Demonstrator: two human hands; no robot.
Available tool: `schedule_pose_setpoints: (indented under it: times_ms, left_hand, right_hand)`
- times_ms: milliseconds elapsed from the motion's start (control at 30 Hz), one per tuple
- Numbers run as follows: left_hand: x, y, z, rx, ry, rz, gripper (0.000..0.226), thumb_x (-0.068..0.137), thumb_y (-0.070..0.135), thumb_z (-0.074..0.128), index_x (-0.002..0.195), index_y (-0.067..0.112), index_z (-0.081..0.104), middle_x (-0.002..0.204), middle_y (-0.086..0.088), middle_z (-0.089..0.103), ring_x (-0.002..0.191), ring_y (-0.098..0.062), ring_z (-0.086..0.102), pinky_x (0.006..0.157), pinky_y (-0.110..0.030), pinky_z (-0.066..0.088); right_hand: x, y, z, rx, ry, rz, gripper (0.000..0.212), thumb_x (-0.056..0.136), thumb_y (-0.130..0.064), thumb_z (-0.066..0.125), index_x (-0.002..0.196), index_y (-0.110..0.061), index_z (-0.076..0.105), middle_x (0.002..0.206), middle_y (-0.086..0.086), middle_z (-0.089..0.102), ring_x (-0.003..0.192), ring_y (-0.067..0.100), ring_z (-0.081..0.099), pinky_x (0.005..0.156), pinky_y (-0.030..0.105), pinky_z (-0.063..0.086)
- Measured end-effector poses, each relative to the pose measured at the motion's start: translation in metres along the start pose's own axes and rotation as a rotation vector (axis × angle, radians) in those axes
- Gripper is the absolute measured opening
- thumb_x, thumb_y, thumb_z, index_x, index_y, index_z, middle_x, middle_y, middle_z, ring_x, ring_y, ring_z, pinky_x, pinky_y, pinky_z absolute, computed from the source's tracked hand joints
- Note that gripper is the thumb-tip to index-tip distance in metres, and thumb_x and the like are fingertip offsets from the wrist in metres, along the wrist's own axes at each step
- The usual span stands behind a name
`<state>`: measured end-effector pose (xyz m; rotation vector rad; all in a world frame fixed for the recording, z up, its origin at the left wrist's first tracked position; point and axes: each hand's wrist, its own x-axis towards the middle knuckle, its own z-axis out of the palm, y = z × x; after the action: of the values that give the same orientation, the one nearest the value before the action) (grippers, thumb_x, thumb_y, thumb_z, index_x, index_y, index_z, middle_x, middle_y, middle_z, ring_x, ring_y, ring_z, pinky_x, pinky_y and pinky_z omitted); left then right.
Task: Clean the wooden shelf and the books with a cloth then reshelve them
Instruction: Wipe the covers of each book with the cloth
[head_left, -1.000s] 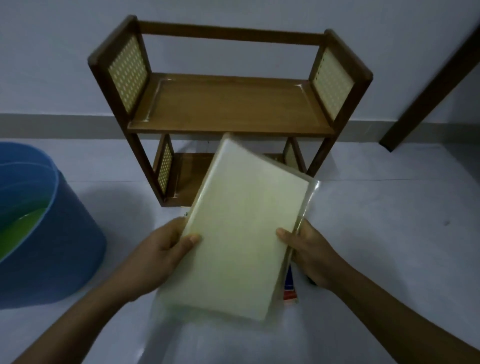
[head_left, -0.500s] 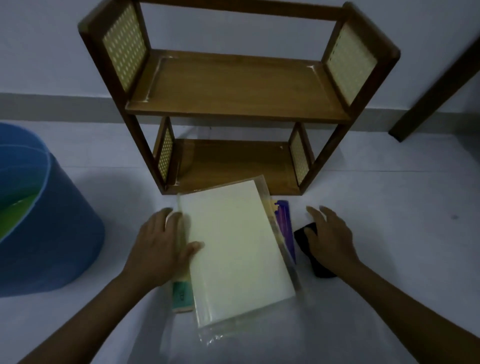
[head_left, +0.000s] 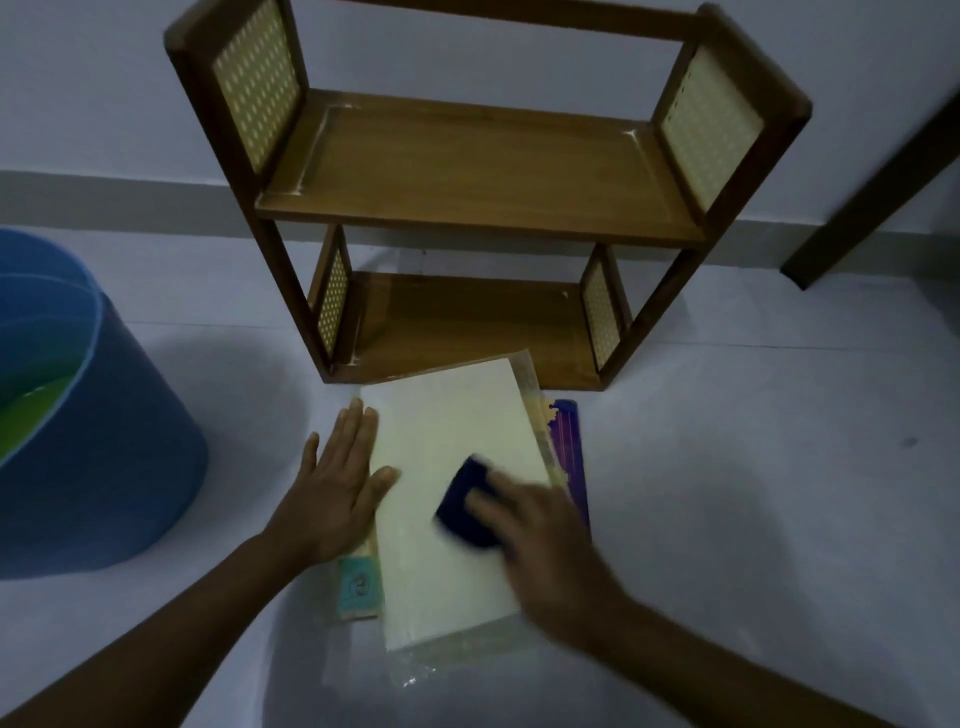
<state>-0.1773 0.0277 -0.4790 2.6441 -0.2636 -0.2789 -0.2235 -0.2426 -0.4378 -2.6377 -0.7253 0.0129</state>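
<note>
Several books lie stacked flat on the pale floor just in front of the shelf, top one a cream-coloured book in a clear plastic cover (head_left: 452, 499); under it a teal-cornered book (head_left: 358, 587) pokes out at left and a purple-spined book (head_left: 571, 457) at right. Right hand (head_left: 540, 540), motion-blurred, presses a small dark navy cloth (head_left: 467, 506) onto the cream cover; fingers seem curled over the cloth but blur makes the exact grip hard to read. Left hand (head_left: 337, 493) lies flat, fingers straight and together, on the stack's left edge with the thumb on the cream cover, steadying it. Two-tier brown wooden shelf with woven cane side panels (head_left: 478, 171) stands against the wall, both tiers bare, pale smudges along the edges of both tiers. Round blue plastic tub (head_left: 104, 441) sits well to the left, greenish liquid inside. Dark wooden post (head_left: 878, 171) leans at far right. Progress, judged: books are off the shelf, wiping of the top book is under way; cannot tell whether the shelf is wiped; the lower books and all reshelving look left.
</note>
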Motion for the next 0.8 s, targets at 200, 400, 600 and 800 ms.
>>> schedule_pose_setpoints:
  times_ms: [200,400,600,800]
  left_hand:
    - [0.001,-0.006,-0.001,-0.001,-0.016,0.032,0.072,0.088,0.067,-0.002,0.149,0.031,-0.017,0.157,0.011,-0.024,0.144,-0.004,-0.021,0.120,-0.047,-0.007]
    - [-0.006,-0.017,-0.005,-0.119,-0.061,0.056,0.076,0.082,0.076,-0.004,0.147,0.038,-0.014,0.156,0.016,-0.022,0.144,0.000,-0.019,0.118,-0.041,-0.010]
    - [0.003,-0.023,-0.013,-0.328,-0.040,0.049,0.075,0.082,0.079,-0.001,0.148,0.043,0.001,0.156,0.024,-0.010,0.143,0.006,-0.013,0.119,-0.037,-0.009]
    - [-0.006,-0.028,-0.014,-0.237,-0.105,0.030,0.084,0.077,0.083,-0.002,0.149,0.040,0.003,0.157,0.022,-0.011,0.143,0.005,-0.014,0.119,-0.038,-0.010]
  right_hand:
    - [0.016,-0.018,0.016,-0.111,-0.213,-0.461,0.056,0.086,-0.021,0.053,0.137,-0.037,0.040,0.151,-0.001,0.037,0.128,0.027,0.044,0.101,0.045,0.040]
    - [0.102,0.004,0.007,-0.037,-0.006,0.229,0.066,0.087,-0.005,0.053,0.144,-0.031,0.033,0.156,0.000,0.026,0.131,0.031,0.033,0.106,0.050,0.035]
    - [0.094,-0.023,0.011,-0.119,-0.107,-0.147,0.068,0.086,-0.006,0.055,0.145,-0.031,0.032,0.157,0.002,0.024,0.131,0.033,0.033,0.106,0.047,0.033]
    - [0.096,0.022,0.001,-0.150,-0.027,0.304,0.065,0.088,-0.004,0.050,0.144,-0.031,0.032,0.156,0.003,0.025,0.125,0.036,0.038,0.102,0.047,0.037]
